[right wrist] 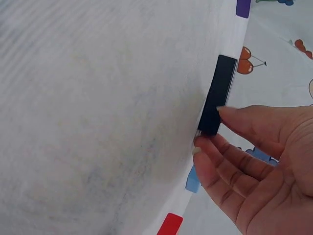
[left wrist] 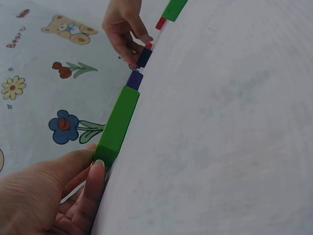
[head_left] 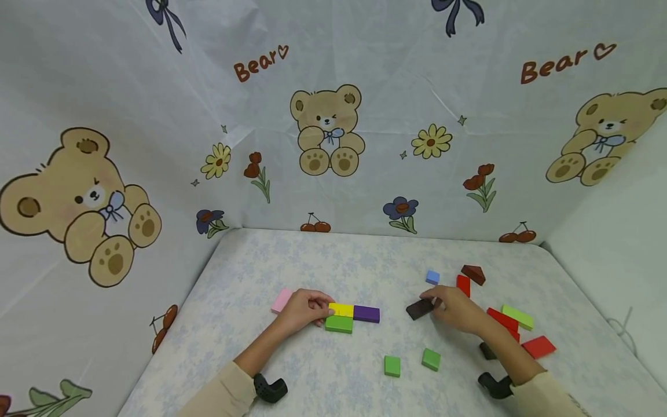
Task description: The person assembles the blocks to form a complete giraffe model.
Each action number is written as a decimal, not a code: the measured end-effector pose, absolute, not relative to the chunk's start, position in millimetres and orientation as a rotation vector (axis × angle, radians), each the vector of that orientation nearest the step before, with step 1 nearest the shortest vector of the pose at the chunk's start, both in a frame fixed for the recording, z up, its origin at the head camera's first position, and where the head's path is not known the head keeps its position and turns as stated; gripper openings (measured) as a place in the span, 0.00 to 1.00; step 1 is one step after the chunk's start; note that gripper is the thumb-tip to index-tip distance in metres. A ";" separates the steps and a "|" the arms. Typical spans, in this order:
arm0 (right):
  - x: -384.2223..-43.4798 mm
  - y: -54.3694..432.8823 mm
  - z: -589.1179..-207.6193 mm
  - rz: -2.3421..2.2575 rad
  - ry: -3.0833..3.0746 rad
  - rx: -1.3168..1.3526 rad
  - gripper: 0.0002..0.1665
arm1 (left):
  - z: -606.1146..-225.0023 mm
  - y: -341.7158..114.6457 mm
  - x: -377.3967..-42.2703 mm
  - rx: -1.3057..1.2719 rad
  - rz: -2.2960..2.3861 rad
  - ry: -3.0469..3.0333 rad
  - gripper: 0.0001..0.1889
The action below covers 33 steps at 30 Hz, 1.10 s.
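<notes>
My left hand (head_left: 304, 307) is at the left end of a yellow block (head_left: 341, 310), its thumb and fingertips pinching that end. Directly in front of the yellow block lies a green block (head_left: 339, 325), which hides it in the left wrist view. A purple block (head_left: 367, 314) continues the yellow one's row to the right. My right hand (head_left: 458, 310) pinches one end of a black block (right wrist: 217, 95) between thumb and fingers, low over the table. A gap separates this block from the purple one.
A pink block (head_left: 282, 300) lies behind my left hand. Two small green blocks (head_left: 392, 366) sit nearer the front. Around my right arm are a blue block (head_left: 432, 277), a brown triangular block (head_left: 473, 274), several red blocks (head_left: 539, 347) and a light green block (head_left: 517, 317).
</notes>
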State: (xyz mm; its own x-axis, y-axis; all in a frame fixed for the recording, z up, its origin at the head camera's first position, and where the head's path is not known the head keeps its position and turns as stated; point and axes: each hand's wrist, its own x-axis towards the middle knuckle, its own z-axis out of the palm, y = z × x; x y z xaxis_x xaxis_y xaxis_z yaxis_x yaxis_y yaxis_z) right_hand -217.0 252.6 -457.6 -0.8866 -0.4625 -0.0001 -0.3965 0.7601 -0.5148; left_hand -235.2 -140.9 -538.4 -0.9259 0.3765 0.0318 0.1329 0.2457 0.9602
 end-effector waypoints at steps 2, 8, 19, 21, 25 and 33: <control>-217.0 254.5 -458.6 -0.800 2.807 -0.684 0.21 | -538.5 -141.0 -235.4 0.484 1.741 2.310 0.12; -219.3 256.3 -468.9 -0.787 2.805 -0.636 0.18 | -536.8 -139.9 -232.9 0.475 1.750 2.294 0.12; -211.4 247.3 -470.0 -0.824 2.770 -0.730 0.15 | -533.2 -139.7 -231.4 0.468 1.744 2.306 0.11; -207.1 242.8 -466.7 -0.831 2.759 -0.745 0.15 | -533.5 -139.9 -231.8 0.468 1.741 2.310 0.11; -199.2 233.2 -460.2 -0.853 2.726 -0.750 0.15 | -534.6 -140.1 -232.3 0.461 1.737 2.313 0.12; -189.5 216.1 -455.9 -0.880 2.697 -0.809 0.15 | -533.6 -139.4 -231.8 0.463 1.743 2.314 0.12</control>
State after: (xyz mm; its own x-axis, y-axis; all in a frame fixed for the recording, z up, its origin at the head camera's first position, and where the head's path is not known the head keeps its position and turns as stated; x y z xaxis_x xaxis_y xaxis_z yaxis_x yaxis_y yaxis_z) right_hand -189.5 216.1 -455.9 -0.8325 -0.5539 -0.0119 -0.4402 0.6743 -0.5929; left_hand -231.8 -139.4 -533.6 -0.9293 0.3685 0.0229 0.1238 0.2526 0.9596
